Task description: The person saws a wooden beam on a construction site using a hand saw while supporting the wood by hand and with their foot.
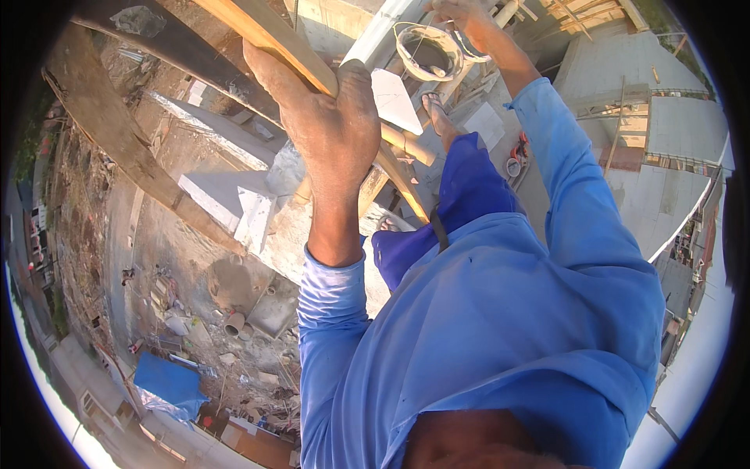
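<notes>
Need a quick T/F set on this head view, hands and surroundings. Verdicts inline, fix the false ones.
1. The left hand grips a wooden beam. True.
2. In the picture, a round bucket is nearer the right hand than the left. True.
3. The right hand is at the picture's lower edge. False: it is at the upper edge.
4. The wearer has a blue shirt. True.
5. The wooden beam is bright green. False: it is yellowish brown.

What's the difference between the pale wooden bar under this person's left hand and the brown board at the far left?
The wooden bar looks yellowish and clean; the brown board is darker and dirtier. The bar appears narrower, the board broader. The left hand grips the bar, while neither hand touches the board. Both are long and look like timber.
</notes>
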Demonstrator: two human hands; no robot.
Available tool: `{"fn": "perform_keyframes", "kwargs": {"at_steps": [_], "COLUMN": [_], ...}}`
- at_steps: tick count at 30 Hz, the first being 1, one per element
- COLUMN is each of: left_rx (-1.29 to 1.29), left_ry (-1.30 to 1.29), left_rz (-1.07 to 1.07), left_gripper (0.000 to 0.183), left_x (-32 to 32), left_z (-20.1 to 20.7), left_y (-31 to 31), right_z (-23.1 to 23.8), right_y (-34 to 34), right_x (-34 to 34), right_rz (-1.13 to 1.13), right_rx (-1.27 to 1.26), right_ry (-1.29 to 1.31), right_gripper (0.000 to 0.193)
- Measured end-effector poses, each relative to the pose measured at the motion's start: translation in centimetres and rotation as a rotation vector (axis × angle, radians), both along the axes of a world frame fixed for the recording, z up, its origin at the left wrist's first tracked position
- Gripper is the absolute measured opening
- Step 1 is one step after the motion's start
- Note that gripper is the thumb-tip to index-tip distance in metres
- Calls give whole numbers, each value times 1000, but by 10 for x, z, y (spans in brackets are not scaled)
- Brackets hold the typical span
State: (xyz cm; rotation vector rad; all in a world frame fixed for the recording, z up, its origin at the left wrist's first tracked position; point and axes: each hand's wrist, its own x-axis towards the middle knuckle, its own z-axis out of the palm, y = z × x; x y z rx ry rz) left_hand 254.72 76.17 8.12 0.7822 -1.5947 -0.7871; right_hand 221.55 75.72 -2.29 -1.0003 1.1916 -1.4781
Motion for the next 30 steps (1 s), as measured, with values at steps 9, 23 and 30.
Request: {"fn": "perform_keyframes", "kwargs": {"at_steps": [9,23,30], "left_rx": [353,190,606], "left_ry": [101,-420,-197], "left_rz": [107,716,1133], "left_gripper": [69,76,96], "left_x": [8,-2,-60], "left_z": [5,-4,37], "left_y": [31,35,29], "right_z": [-8,-75,-106], "right_y": [-73,-239,-314], "right_x": [14,-51,-89], "right_rz": [84,292,699], "right_rx": [234,-77,170], "right_ry": [291,330,212], "right_gripper": [30,20,24]}}
